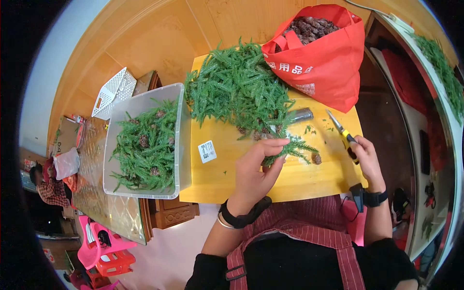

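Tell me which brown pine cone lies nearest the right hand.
The rightmost brown pine cone on the yellow tabletop; other visible cones lie farther from the right hand.

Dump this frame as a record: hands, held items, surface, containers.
left_hand: left hand pinching green sprig
right_hand: right hand gripping yellow-and-black cutting tool
surface: yellow tabletop
on_surface: heap of greenery, loose pine cone, white label
bin: clear plastic bin, left of the heap, holding greenery and pine cones
bag: red bag, far right, open, pine cones inside
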`<action>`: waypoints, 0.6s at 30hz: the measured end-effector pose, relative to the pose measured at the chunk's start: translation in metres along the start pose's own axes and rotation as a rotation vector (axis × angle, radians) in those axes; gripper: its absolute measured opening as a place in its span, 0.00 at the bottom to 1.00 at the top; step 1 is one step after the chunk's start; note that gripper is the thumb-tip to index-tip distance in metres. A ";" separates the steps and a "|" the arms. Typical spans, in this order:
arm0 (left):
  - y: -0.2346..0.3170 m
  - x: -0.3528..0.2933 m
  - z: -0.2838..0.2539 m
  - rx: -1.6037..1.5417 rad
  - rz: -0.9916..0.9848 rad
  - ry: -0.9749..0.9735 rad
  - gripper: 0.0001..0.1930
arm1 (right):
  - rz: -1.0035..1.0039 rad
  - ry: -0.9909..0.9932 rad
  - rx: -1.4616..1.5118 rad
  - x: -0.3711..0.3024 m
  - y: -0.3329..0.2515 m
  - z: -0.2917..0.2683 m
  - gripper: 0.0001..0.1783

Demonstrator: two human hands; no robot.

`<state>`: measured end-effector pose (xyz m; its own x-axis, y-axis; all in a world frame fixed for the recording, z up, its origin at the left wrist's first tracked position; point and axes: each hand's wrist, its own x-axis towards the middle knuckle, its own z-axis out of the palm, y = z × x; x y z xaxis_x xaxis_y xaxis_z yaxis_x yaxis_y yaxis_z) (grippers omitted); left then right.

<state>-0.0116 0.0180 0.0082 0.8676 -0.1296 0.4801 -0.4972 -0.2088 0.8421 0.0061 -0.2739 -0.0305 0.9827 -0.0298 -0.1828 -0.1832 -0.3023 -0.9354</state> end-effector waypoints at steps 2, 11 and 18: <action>-0.001 0.001 0.000 0.081 0.089 0.029 0.09 | -0.004 -0.107 0.332 -0.012 -0.023 0.012 0.14; 0.004 0.002 0.006 0.083 0.037 0.122 0.08 | -0.272 -0.376 -0.019 -0.040 -0.078 0.066 0.13; 0.000 -0.003 0.007 -0.032 -0.070 0.168 0.08 | -0.657 -0.209 -0.273 -0.035 -0.067 0.086 0.14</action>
<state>-0.0144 0.0115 0.0048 0.8907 0.0484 0.4519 -0.4373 -0.1799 0.8812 -0.0182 -0.1703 0.0127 0.8569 0.4126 0.3090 0.4806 -0.4227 -0.7683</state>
